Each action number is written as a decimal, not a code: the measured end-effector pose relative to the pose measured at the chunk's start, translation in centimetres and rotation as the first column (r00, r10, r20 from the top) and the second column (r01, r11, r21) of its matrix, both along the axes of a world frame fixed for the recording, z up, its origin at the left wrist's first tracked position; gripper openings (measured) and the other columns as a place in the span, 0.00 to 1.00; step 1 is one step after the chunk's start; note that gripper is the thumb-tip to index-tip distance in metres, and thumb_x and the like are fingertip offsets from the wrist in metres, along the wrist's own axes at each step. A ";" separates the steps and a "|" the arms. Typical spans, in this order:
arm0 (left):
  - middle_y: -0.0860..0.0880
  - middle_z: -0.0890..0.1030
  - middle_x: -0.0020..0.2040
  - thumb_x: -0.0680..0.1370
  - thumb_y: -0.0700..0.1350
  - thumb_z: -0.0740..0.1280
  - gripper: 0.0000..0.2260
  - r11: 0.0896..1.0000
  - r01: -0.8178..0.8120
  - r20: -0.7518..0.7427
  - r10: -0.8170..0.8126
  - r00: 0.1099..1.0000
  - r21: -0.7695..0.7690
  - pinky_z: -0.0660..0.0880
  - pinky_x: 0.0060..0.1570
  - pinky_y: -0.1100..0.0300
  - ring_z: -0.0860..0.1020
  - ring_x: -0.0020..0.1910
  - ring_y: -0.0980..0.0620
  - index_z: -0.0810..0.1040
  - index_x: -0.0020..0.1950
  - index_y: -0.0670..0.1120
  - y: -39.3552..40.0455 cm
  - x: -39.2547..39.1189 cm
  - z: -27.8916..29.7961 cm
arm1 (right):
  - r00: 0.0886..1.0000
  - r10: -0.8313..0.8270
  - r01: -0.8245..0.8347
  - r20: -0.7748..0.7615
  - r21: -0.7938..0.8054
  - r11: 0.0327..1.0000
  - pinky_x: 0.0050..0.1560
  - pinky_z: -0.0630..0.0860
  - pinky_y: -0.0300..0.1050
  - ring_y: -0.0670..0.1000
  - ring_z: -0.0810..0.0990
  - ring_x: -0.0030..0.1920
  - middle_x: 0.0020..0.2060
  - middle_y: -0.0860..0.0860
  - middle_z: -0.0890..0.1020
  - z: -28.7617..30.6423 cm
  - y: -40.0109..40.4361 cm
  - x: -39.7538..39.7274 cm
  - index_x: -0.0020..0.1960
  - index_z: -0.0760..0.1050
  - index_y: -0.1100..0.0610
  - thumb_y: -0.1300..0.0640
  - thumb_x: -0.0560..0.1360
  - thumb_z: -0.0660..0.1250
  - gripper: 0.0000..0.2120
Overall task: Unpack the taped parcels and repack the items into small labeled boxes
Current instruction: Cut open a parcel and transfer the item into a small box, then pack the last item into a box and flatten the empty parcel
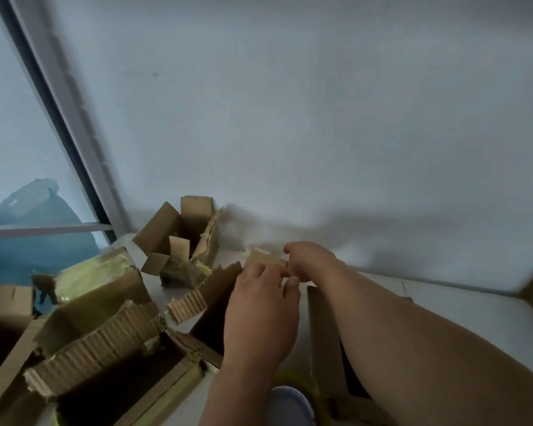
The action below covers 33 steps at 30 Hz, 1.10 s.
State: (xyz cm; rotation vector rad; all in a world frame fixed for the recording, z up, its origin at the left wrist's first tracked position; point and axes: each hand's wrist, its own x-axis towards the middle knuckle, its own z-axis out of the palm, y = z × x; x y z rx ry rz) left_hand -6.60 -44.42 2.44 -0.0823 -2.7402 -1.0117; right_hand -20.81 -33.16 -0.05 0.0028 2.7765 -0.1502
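— Gripping the cardboard flap (263, 258) from both sides, we curl our left hand (260, 315) and right hand (310, 261) fingers around it, probably to tear the parcel (219, 298) open.

— Where does it sit?

— On the floor (437, 305), near the wall (290, 118), between torn boxes (105, 339).

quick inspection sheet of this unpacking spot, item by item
surface: pale floor running up to a white wall.
job's things: small cardboard piece held between both hands; open box in the corner, flaps up; torn box with yellowish tape, near left.
clutter: ripped corrugated scrap.
hands: left hand and right hand both pinch the piece.
cables: nothing seen.
surroundings: white wall; window frame at left.
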 end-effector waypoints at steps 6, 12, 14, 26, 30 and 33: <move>0.58 0.74 0.59 0.82 0.54 0.59 0.13 0.999 -0.008 0.015 0.008 1.000 0.037 0.68 0.55 0.63 0.67 0.54 0.60 0.75 0.63 0.54 -0.1 -0.5 -0.1 | 0.967 0.058 -0.084 0.250 0.092 0.992 0.50 0.70 0.43 0.53 0.75 0.50 0.61 0.57 0.79 -1.2 0.0 -1.1 0.64 0.77 0.61 0.54 0.79 0.64 0.17; 0.56 0.75 0.61 0.82 0.54 0.60 0.14 0.998 0.011 0.000 -0.011 1.000 0.060 0.67 0.56 0.63 0.70 0.59 0.57 0.76 0.65 0.53 0.2 -0.3 0.1 | 0.995 0.041 -0.047 0.094 0.067 0.997 0.57 0.74 0.46 0.58 0.79 0.59 0.60 0.58 0.80 -1.3 1.3 -0.8 0.61 0.79 0.61 0.56 0.77 0.66 0.15; 0.56 0.75 0.61 0.82 0.54 0.60 0.14 0.998 0.010 -0.016 -0.009 1.000 0.062 0.66 0.55 0.64 0.71 0.60 0.57 0.76 0.65 0.52 0.3 -0.2 0.4 | 0.999 0.041 -0.041 -0.013 0.050 0.998 0.59 0.73 0.46 0.57 0.77 0.62 0.63 0.56 0.78 0.1 2.1 -0.3 0.64 0.76 0.58 0.52 0.77 0.66 0.17; 0.55 0.75 0.64 0.82 0.54 0.61 0.14 0.980 0.089 -0.034 -0.084 0.996 0.177 0.64 0.51 0.64 0.69 0.53 0.61 0.77 0.64 0.52 4.2 3.7 3.9 | 0.926 -0.261 0.075 -0.274 -0.542 0.837 0.36 0.73 0.41 0.45 0.82 0.36 0.39 0.50 0.84 12.1 11.6 14.3 0.51 0.80 0.55 0.51 0.75 0.71 0.09; 0.56 0.77 0.59 0.82 0.54 0.61 0.12 0.968 0.138 -0.067 -0.127 0.990 0.211 0.70 0.52 0.62 0.74 0.54 0.58 0.78 0.61 0.52 6.8 6.5 4.6 | 0.893 -0.361 0.137 -0.271 -0.600 0.788 0.44 0.78 0.44 0.45 0.83 0.38 0.40 0.48 0.84 13.0 15.6 22.5 0.53 0.78 0.51 0.49 0.76 0.70 0.09; 0.58 0.78 0.51 0.81 0.53 0.62 0.10 0.945 0.217 -0.020 -0.219 0.976 0.246 0.69 0.46 0.69 0.75 0.47 0.61 0.79 0.58 0.53 9.4 9.2 4.7 | 0.872 -0.441 0.224 -0.210 -0.632 0.742 0.46 0.79 0.50 0.48 0.83 0.39 0.39 0.48 0.84 11.7 17.8 28.8 0.50 0.78 0.48 0.48 0.76 0.69 0.06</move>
